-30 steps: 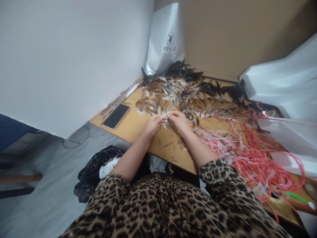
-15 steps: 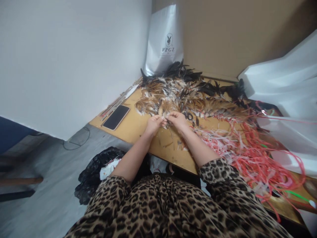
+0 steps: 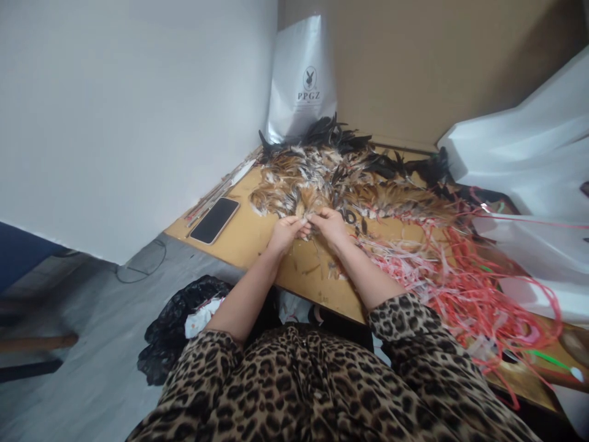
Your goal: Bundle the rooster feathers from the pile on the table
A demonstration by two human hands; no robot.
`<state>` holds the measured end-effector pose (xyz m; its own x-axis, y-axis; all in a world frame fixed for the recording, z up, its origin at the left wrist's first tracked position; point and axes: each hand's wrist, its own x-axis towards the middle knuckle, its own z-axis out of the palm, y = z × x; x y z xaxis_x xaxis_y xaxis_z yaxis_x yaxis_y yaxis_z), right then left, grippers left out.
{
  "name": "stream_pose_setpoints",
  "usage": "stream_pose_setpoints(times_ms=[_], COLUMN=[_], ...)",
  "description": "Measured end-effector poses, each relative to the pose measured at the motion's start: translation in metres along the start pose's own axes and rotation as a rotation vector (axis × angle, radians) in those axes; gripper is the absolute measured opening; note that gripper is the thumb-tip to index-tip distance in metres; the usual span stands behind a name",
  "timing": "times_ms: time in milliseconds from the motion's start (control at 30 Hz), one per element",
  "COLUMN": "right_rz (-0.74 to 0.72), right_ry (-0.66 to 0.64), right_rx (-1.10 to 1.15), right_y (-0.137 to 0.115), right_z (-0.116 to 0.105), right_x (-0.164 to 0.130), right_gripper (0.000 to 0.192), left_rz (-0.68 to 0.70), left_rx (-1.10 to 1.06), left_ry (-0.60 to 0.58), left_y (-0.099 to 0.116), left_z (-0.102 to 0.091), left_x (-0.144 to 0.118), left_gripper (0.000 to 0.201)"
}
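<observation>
My left hand (image 3: 289, 232) and my right hand (image 3: 327, 224) meet over the near edge of a feather pile, fingers closed in a pinch. Between them is a small bunch of brown feathers (image 3: 309, 201), its tips pointing away from me and its base hidden by my fingertips. Right behind lies a heap of brown and white feathers (image 3: 280, 178), with black feathers (image 3: 331, 132) along its far side. The handles of a pair of scissors (image 3: 350, 216) show just beyond my right hand, the rest covered by feathers.
A phone (image 3: 215, 220) lies on the wooden table (image 3: 257, 245) at left. Tangled red and white plastic strips (image 3: 464, 288) spread over the right side. A white printed bag (image 3: 301, 86) stands behind the feathers. A black plastic bag (image 3: 172, 319) sits on the floor.
The view has shifted very slightly. Both hands keep their pinch on the feathers, with hardly any movement.
</observation>
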<state>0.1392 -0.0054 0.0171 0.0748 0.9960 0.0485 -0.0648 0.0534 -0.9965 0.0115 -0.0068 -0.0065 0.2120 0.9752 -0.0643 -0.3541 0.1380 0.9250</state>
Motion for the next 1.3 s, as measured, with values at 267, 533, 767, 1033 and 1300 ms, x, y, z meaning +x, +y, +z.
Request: stream_pose_setpoints(times_ms=[267, 533, 767, 1033, 1300], right_rz=[-0.065, -0.112, -0.024, -0.405, -0.724], right_ry=[-0.116, -0.085, -0.085, -0.117, -0.128], right_rx=[-0.129, -0.083, 0.009, -0.45, -1.067], right_y=[-0.004, -0.001, 0.001, -0.008, -0.017], right_z=[-0.009, -0.009, -0.004, -0.007, -0.006], right_x=[0.004, 0.005, 0.002, -0.004, -0.018], right_gripper=[0.022, 0.019, 0.026, 0.023, 0.021], left_rz=[0.047, 0.039, 0.037, 0.013, 0.022], left_rx=[0.108, 0.139, 0.15, -0.108, -0.217], left_ry=[0.022, -0.032, -0.061, 0.005, -0.051], left_y=[0.001, 0.002, 0.002, 0.002, 0.004], left_z=[0.001, 0.0, -0.003, -0.007, -0.005], left_x=[-0.001, -0.001, -0.001, 0.002, -0.001], left_gripper=[0.025, 0.028, 0.03, 0.029, 0.026])
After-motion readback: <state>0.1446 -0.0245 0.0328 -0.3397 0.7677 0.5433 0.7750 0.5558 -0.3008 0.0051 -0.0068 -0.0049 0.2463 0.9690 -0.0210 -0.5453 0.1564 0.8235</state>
